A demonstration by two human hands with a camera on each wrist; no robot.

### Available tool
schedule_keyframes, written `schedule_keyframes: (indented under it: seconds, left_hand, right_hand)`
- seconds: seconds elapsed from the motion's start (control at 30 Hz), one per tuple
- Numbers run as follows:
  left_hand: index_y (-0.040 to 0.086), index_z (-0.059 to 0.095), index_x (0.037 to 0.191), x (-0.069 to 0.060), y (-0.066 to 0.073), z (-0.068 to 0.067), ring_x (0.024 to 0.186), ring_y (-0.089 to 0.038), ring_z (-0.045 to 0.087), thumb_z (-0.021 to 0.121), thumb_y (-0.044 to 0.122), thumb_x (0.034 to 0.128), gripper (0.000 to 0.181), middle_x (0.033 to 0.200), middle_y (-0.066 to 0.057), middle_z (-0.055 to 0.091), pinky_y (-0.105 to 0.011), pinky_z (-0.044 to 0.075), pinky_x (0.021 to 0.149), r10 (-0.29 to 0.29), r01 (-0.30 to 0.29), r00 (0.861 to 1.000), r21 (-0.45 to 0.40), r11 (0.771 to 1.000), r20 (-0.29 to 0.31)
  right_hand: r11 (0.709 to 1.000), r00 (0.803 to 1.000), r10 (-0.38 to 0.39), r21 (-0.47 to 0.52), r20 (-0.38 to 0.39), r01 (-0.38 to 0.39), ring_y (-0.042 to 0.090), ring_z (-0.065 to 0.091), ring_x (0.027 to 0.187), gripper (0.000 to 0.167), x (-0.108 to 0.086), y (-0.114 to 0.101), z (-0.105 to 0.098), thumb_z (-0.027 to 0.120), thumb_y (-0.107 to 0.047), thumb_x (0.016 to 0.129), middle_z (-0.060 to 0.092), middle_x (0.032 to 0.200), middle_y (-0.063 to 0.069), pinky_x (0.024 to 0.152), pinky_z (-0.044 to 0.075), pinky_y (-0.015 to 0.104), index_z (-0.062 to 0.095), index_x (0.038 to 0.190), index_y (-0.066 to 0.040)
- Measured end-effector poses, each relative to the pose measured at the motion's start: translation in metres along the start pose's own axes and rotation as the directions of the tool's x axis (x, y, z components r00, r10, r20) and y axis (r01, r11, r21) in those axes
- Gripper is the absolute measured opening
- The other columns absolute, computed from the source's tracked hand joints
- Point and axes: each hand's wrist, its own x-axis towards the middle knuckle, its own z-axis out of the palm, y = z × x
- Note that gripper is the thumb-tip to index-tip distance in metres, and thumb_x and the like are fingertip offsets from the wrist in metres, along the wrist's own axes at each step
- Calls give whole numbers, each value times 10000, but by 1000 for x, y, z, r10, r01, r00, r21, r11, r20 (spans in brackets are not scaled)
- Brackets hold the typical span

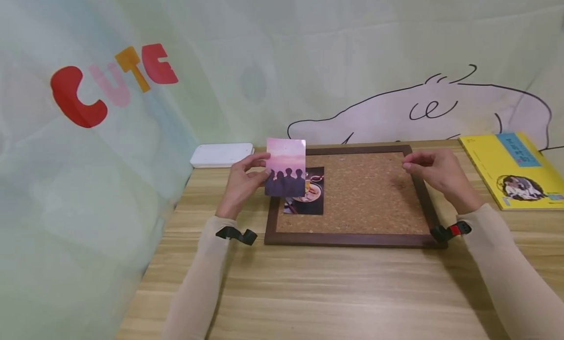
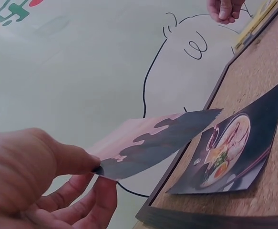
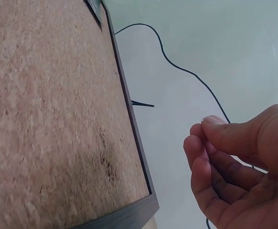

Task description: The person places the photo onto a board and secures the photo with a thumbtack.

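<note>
My left hand (image 1: 248,176) pinches a photo (image 1: 285,158) by its left edge, thumb against fingers. The photo shows dark silhouettes of people under a pink sky. It is held tilted above the left part of a cork board (image 1: 365,193) with a dark brown frame. On that board lies a second photo (image 2: 229,148) of a bowl of food, partly covered by the first in the head view. My right hand (image 1: 436,171) hovers over the board's right side, thumb and forefinger tips together. Whether something tiny sits between those tips is too small to tell.
A white flat case (image 1: 220,155) lies at the back left of the wooden table (image 1: 343,291). To the right of the board is a yellow book (image 1: 513,168). A printed cloth (image 1: 246,75) hangs directly behind the table and along its left side.
</note>
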Motion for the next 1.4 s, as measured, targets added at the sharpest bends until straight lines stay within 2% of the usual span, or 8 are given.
schedule_keyframes:
  seconds: [0.27, 0.43, 0.57, 0.8, 1.03, 1.1, 1.3, 1.4]
  left_hand:
    - [79, 699, 1387, 6, 4, 15, 753, -93, 728, 708, -4, 963, 433, 1257, -170, 659, -254, 641, 724, 20, -19, 1000, -41, 999, 21]
    - [108, 705, 1389, 8, 7, 26, 770, -86, 733, 730, 30, 960, 437, 1248, -147, 672, -233, 623, 718, 23, -22, 999, -20, 1000, 37]
    - [131, 712, 1388, 10, 9, 33, 796, -96, 739, 756, 56, 959, 438, 1241, -137, 678, -236, 622, 724, 14, -14, 999, -13, 1000, 47]
    - [157, 726, 1373, 12, 12, 47, 816, -106, 736, 761, 68, 954, 429, 1232, -103, 684, -390, 654, 821, -4, 6, 998, -30, 1000, 66]
    - [134, 727, 1369, 15, 17, 69, 777, -83, 706, 757, 54, 951, 427, 1214, -122, 692, -258, 621, 751, 16, -12, 996, -44, 999, 86]
    - [119, 723, 1374, 16, 19, 75, 769, -88, 708, 751, 41, 951, 431, 1220, -132, 689, -277, 639, 758, 23, -17, 995, -61, 998, 99]
    - [148, 733, 1357, 19, 23, 92, 820, -112, 743, 757, 56, 949, 419, 1222, -115, 699, -482, 659, 895, 9, 0, 993, -74, 997, 119]
    - [181, 744, 1339, 20, 22, 98, 797, -118, 736, 759, 67, 953, 403, 1218, -93, 702, -468, 662, 882, 0, 7, 993, -56, 998, 120]
  right_hand:
    - [1000, 1000, 16, -24, 3, -16, 190, 610, 956, 345, 3, -6, 2, 712, -340, 1043, 786, 1143, 155, 733, 476, 201, 754, 1221, -48]
    - [999, 1000, 29, -29, 12, -28, 225, 612, 989, 340, 5, -11, 2, 702, -359, 1047, 787, 1134, 133, 788, 483, 279, 754, 1225, -73]
    - [999, 999, 25, -20, 26, -25, 230, 609, 991, 364, 6, -12, 2, 695, -374, 1050, 780, 1139, 141, 770, 483, 271, 746, 1239, -67]
    - [1000, 999, -1, 23, 35, 1, 233, 631, 975, 335, 8, -15, 4, 702, -320, 1050, 779, 1070, 89, 729, 492, 227, 740, 1226, -38]
    - [1000, 999, 2, 11, 35, -3, 273, 628, 1007, 338, 9, -13, 5, 694, -315, 1055, 769, 1131, 156, 729, 485, 246, 732, 1235, -32]
    - [1000, 999, 6, 13, 37, -6, 287, 627, 1010, 331, 9, -12, 5, 699, -300, 1052, 768, 1143, 172, 728, 487, 249, 731, 1236, -27]
    - [1000, 999, 11, 19, 44, -12, 308, 630, 1036, 310, 9, -14, 9, 686, -270, 1061, 751, 1197, 217, 741, 497, 241, 725, 1247, -26]
    - [1000, 999, 17, 25, 49, -18, 312, 630, 1054, 316, 9, -15, 10, 679, -276, 1065, 745, 1214, 225, 759, 500, 237, 721, 1255, -26]
